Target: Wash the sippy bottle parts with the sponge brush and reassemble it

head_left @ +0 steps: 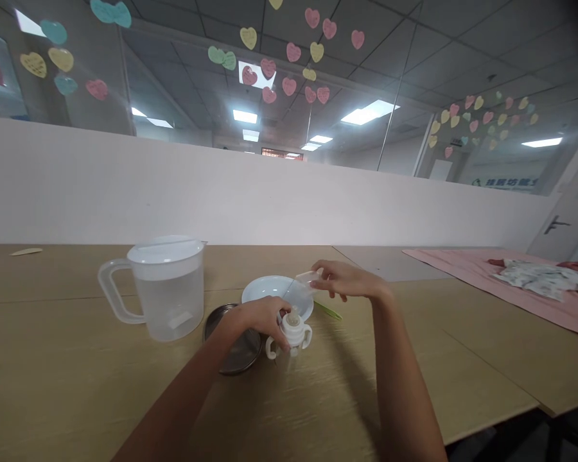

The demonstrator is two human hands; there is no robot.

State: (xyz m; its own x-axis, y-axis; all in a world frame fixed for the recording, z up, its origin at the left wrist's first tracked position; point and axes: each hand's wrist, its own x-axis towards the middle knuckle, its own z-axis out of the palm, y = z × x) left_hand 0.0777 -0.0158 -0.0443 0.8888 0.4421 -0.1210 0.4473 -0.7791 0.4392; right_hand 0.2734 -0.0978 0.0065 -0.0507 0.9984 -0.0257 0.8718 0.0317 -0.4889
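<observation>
My left hand [268, 319] is closed around the collar of a baby bottle [295, 328] with two white side handles and a pale teat on top. The bottle stands upright on the table. Held between the fingers of my right hand [347, 280] is a clear plastic cap [307, 278], raised above the right side of a white bowl [256, 287]. Below my left wrist lies a round metal dish [241, 354], partly hidden by the forearm. A thin green utensil [328, 310] rests on the table beside the bowl; part of it is hidden.
A lidded clear pitcher [169, 301] of water stands to the left, its handle pointing left. Farther left lies a flat pale piece [26, 251]. On the right, a pink cloth [467, 273] carries a doll-like figure in patterned clothing [542, 277]. A white wall [270, 199] borders the table's back.
</observation>
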